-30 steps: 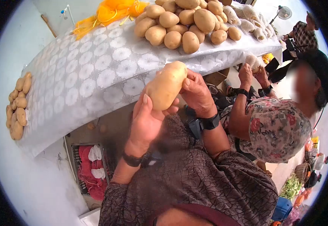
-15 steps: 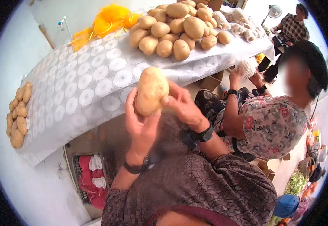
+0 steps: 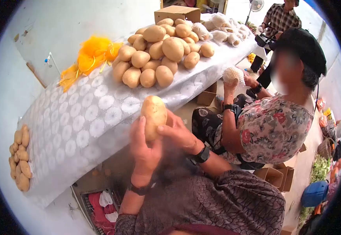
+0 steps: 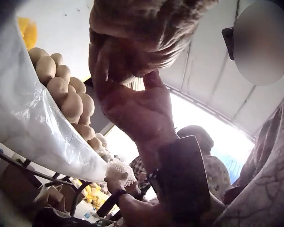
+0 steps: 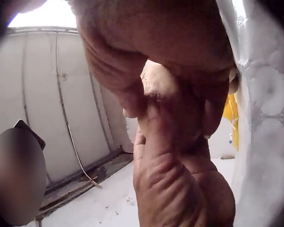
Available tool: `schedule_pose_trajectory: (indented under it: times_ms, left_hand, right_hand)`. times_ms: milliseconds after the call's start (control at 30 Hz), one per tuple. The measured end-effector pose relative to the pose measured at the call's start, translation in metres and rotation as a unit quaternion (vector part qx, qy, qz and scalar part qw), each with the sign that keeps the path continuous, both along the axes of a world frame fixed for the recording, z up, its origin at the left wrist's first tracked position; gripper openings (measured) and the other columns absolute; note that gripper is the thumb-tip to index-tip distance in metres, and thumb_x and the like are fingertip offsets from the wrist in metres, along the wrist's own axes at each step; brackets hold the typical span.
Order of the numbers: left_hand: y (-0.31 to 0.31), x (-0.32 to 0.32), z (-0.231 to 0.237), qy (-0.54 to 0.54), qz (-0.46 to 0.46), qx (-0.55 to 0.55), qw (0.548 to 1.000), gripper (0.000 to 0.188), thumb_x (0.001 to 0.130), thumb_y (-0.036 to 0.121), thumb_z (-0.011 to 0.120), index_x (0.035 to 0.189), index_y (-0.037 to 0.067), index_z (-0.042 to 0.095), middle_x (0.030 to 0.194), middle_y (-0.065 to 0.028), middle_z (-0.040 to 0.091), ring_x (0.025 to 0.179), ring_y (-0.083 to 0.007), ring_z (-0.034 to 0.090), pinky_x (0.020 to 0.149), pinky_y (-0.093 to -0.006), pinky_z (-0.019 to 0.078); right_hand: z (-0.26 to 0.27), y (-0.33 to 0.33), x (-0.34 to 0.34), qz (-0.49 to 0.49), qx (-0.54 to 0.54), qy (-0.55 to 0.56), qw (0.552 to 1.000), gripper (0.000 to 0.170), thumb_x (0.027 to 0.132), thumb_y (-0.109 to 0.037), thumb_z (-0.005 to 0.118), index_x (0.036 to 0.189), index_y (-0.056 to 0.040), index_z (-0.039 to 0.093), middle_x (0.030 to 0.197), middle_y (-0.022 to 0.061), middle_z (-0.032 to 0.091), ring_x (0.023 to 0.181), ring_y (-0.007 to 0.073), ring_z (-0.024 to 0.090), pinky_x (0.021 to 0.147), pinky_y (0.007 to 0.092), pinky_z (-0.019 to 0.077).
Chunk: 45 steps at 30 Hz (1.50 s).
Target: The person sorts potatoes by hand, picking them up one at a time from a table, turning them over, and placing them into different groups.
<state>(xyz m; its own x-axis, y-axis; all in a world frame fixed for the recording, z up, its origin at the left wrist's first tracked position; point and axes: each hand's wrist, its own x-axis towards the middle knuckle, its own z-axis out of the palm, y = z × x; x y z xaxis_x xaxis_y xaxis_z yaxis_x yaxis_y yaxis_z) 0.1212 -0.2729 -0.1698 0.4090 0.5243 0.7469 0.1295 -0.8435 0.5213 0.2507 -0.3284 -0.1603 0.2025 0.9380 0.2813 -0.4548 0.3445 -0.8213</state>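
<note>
One large, pale potato [image 3: 153, 113] stands nearly upright between my two hands, in front of the table edge. My left hand [image 3: 145, 152] holds its lower end, with the fingers along one side and the thumb at the bottom. From the other side my right hand [image 3: 180, 135] grips it, thumb on the near face. In the right wrist view a strip of the potato [image 5: 158, 80] shows between the fingers of both hands. The left wrist view has the potato mostly hidden behind my left hand [image 4: 142, 33].
A heap of potatoes [image 3: 148, 78] lies on the patterned tablecloth [image 3: 88, 111], beside orange net bags [image 3: 96, 53] and potatoes in white foam nets [image 3: 221, 29]. More potatoes [image 3: 20, 158] sit at the left end. At right a seated person [image 3: 274, 127] holds a white foam net [image 3: 233, 74].
The potato has turned from a slant to nearly upright, both hands staying on it. My head view has swung right, so the heap now appears further left and lower.
</note>
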Motion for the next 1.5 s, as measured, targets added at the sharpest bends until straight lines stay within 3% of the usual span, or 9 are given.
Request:
schedule_pose_trajectory:
  times_ms: [433,533,967,1033,1267,1333,1400,1467,1500]
  left_hand:
    - [0.022,0.068,0.013,0.081,-0.099,0.006,0.992,0.064,0.083,0.009,0.066,0.140,0.001,0.038,0.138,-0.0298,0.038,0.125,-0.0456,0.043,0.102,-0.0468,0.0406]
    - [0.028,0.086,0.007,0.072,-0.116,0.008,0.991,0.065,0.080,0.004,0.066,0.139,0.001,0.039,0.138,-0.0253,0.041,0.126,-0.0422,0.043,0.104,-0.0453,0.0388]
    - [0.067,0.127,0.010,0.141,-0.068,0.073,0.985,0.063,0.078,0.007,0.067,0.136,0.002,0.044,0.144,-0.0280,0.032,0.130,-0.0449,0.037,0.107,-0.0468,0.0332]
    - [0.074,0.129,0.005,0.150,-0.063,0.066,0.984,0.062,0.078,0.007,0.067,0.135,0.002,0.045,0.144,-0.0290,0.031,0.131,-0.0453,0.036,0.107,-0.0473,0.0326]
    - [0.092,0.141,-0.010,0.181,-0.056,0.052,0.981,0.057,0.078,0.004,0.065,0.132,0.001,0.047,0.144,-0.0327,0.028,0.133,-0.0479,0.031,0.109,-0.0485,0.0300]
    - [0.098,0.146,-0.015,0.179,-0.059,0.044,0.981,0.057,0.078,0.003,0.064,0.132,0.001,0.047,0.145,-0.0330,0.028,0.133,-0.0482,0.030,0.110,-0.0482,0.0295]
    - [0.102,0.148,-0.018,0.178,-0.062,0.036,0.981,0.057,0.078,0.003,0.064,0.132,0.000,0.047,0.145,-0.0333,0.027,0.134,-0.0485,0.029,0.110,-0.0479,0.0290]
    - [0.103,0.149,-0.020,0.174,-0.076,0.028,0.981,0.059,0.077,0.003,0.064,0.133,0.001,0.046,0.145,-0.0336,0.025,0.135,-0.0485,0.028,0.111,-0.0475,0.0287]
    - [0.104,0.149,-0.021,0.174,-0.076,0.029,0.982,0.059,0.077,0.003,0.064,0.133,0.001,0.046,0.145,-0.0336,0.025,0.135,-0.0485,0.028,0.111,-0.0475,0.0287]
  right_hand:
    - [-0.017,0.007,0.060,-0.159,-0.015,0.051,0.986,0.051,0.087,-0.023,0.067,0.128,0.0009,0.047,0.114,0.0059,0.060,0.097,0.0109,0.059,0.078,0.0244,0.0507]
    - [-0.018,0.009,0.072,-0.174,-0.020,0.059,0.983,0.051,0.087,-0.022,0.067,0.128,0.0009,0.047,0.111,0.0053,0.061,0.093,0.0098,0.060,0.074,0.0238,0.0506]
    - [0.020,0.037,0.157,-0.326,-0.034,-0.039,0.944,0.046,0.084,-0.018,0.070,0.121,0.0051,0.053,0.110,0.0105,0.063,0.093,0.0154,0.062,0.081,0.0302,0.0532]
    - [0.022,0.050,0.190,-0.430,-0.057,-0.122,0.893,0.045,0.082,-0.016,0.073,0.117,0.0059,0.055,0.103,0.0101,0.065,0.086,0.0149,0.063,0.076,0.0293,0.0544]
    - [0.059,0.084,0.264,-0.508,-0.019,-0.211,0.835,0.049,0.074,-0.022,0.075,0.112,0.0047,0.059,0.097,0.0128,0.067,0.084,0.0183,0.066,0.077,0.0317,0.0538]
    - [0.051,0.101,0.298,-0.595,-0.140,-0.342,0.714,0.062,0.067,-0.035,0.075,0.112,0.0038,0.059,0.095,0.0177,0.068,0.085,0.0246,0.067,0.081,0.0354,0.0519]
    - [0.062,0.107,0.298,-0.608,-0.153,-0.375,0.684,0.069,0.063,-0.043,0.072,0.113,0.0032,0.058,0.094,0.0209,0.068,0.086,0.0312,0.067,0.083,0.0384,0.0504]
    - [0.063,0.119,0.308,-0.643,-0.247,-0.480,0.543,0.058,0.066,-0.039,0.069,0.106,0.0025,0.057,0.095,0.0216,0.068,0.086,0.0334,0.067,0.080,0.0396,0.0511]
    - [0.068,0.124,0.307,-0.625,-0.280,-0.507,0.523,0.045,0.069,-0.033,0.067,0.098,0.0005,0.056,0.092,0.0217,0.067,0.084,0.0355,0.066,0.077,0.0418,0.0513]
